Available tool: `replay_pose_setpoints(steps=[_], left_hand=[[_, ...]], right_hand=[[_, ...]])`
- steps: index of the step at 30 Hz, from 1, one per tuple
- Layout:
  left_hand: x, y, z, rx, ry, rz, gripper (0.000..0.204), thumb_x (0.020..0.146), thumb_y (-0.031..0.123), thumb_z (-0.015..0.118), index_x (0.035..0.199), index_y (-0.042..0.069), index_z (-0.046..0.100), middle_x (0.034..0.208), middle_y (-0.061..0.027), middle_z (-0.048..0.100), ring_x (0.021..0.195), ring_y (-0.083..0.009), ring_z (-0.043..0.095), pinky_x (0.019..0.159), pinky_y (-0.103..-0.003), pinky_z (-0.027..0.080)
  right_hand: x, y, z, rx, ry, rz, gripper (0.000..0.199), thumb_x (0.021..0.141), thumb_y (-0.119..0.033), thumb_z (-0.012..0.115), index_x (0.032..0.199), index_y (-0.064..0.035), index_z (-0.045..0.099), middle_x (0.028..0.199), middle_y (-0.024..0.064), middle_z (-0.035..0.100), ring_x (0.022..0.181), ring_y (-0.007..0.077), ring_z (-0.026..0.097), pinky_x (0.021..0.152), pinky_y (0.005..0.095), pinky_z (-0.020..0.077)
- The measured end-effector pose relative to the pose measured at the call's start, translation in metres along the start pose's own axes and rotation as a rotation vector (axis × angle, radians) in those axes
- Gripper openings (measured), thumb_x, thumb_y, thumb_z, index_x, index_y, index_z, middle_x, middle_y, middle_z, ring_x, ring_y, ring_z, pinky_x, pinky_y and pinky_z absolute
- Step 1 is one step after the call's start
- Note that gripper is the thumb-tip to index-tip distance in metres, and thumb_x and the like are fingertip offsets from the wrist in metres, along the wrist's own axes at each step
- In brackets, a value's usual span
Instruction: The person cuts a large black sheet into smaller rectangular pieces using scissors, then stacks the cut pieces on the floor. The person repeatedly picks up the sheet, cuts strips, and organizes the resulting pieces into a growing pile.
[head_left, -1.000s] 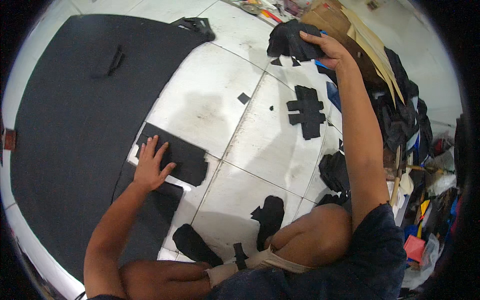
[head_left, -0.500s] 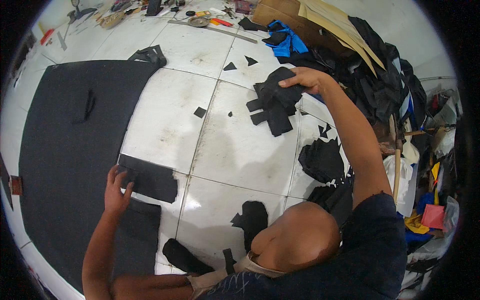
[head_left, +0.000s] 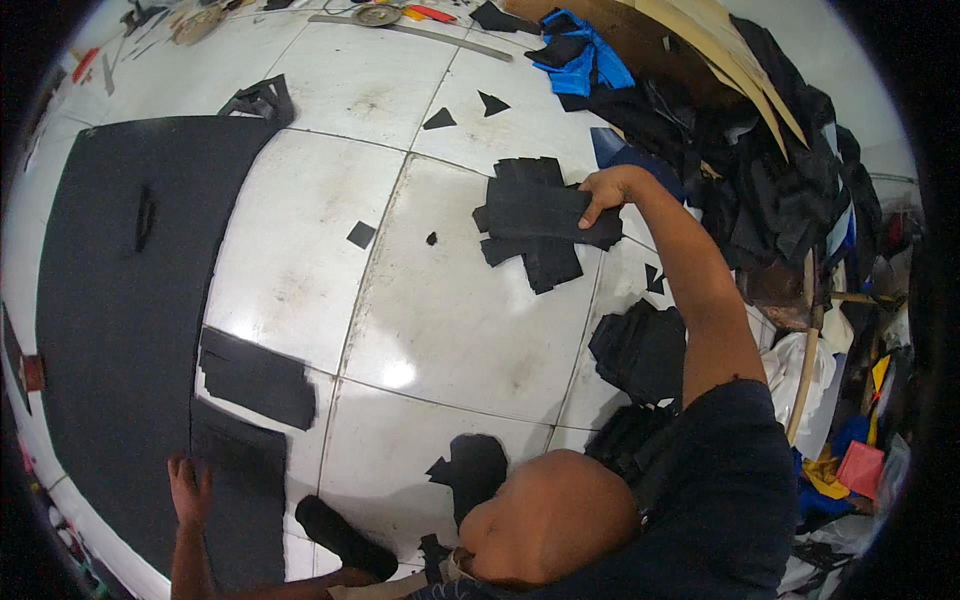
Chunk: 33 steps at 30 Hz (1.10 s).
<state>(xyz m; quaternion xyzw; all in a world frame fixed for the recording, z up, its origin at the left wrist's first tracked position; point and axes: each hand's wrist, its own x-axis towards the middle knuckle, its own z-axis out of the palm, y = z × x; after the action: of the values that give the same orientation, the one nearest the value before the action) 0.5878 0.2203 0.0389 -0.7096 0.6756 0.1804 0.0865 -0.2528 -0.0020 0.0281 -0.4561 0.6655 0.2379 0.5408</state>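
Note:
My right hand [head_left: 608, 195] is closed on the right end of a black rectangular piece [head_left: 535, 215], thumb on top. That piece lies across a crosswise pile of similar black cut pieces on the tiled floor. My left hand [head_left: 190, 490], fingers apart and holding nothing, rests on the large black sheet [head_left: 120, 300] at the left, by the edge of a sheet section [head_left: 240, 470]. Just above that section, a separate black strip [head_left: 258, 378] with a jagged right end lies on the tiles.
Small black scraps [head_left: 361, 235] dot the white tiles. Another stack of black pieces [head_left: 640, 350] sits at my right. A long metal ruler [head_left: 440, 38] lies at the back. Black material, a blue cloth [head_left: 590, 70] and cardboard [head_left: 640, 50] are heaped at back right.
My left hand has left the black strip and moved down onto the sheet. My right hand has lowered its black piece onto the pile, now cross-shaped. The view has shifted slightly.

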Motion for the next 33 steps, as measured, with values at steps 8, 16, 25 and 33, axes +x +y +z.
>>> replay_pose_setpoints(steps=[8, 16, 25, 33], left_hand=[[0.006, 0.005, 0.0, -0.128, -0.007, -0.036, 0.03, 0.089, 0.009, 0.06, 0.118, 0.0, 0.058, 0.134, -0.0187, 0.044, 0.125, -0.0351, 0.048, 0.101, -0.042, 0.045], [0.021, -0.003, 0.017, -0.405, -0.012, -0.091, 0.043, 0.091, 0.015, 0.061, 0.128, -0.003, 0.051, 0.134, -0.0206, 0.047, 0.127, -0.0343, 0.048, 0.102, -0.04, 0.043], [0.066, -0.013, 0.007, -0.307, -0.182, -0.084, 0.034, 0.093, 0.02, 0.061, 0.122, 0.003, 0.06, 0.122, -0.0164, 0.059, 0.116, -0.0298, 0.057, 0.097, -0.042, 0.047], [0.09, 0.052, 0.011, -0.123, 0.01, 0.431, 0.052, 0.085, 0.021, 0.07, 0.133, 0.011, 0.051, 0.136, -0.0178, 0.047, 0.123, -0.0363, 0.05, 0.103, -0.044, 0.043]], right_hand=[[0.018, 0.001, -0.002, -0.206, 0.092, 0.013, 0.078, 0.062, -0.037, 0.088, 0.123, 0.0026, 0.06, 0.113, 0.0183, 0.067, 0.102, 0.03, 0.065, 0.085, 0.0385, 0.0535], [-0.026, -0.029, 0.007, -0.624, 0.596, -0.045, 0.075, 0.067, -0.036, 0.084, 0.126, 0.0012, 0.056, 0.119, 0.0202, 0.064, 0.11, 0.0344, 0.061, 0.09, 0.0412, 0.0504], [-0.032, -0.197, 0.167, -0.113, 0.564, -0.549, 0.049, 0.084, -0.033, 0.074, 0.117, 0.0002, 0.062, 0.095, 0.0131, 0.069, 0.085, 0.0211, 0.066, 0.075, 0.0352, 0.0526], [0.02, -0.335, 0.339, -0.133, 0.371, -0.801, 0.077, 0.081, -0.047, 0.072, 0.133, 0.0037, 0.047, 0.127, 0.0276, 0.051, 0.117, 0.0412, 0.052, 0.099, 0.0448, 0.0441]])
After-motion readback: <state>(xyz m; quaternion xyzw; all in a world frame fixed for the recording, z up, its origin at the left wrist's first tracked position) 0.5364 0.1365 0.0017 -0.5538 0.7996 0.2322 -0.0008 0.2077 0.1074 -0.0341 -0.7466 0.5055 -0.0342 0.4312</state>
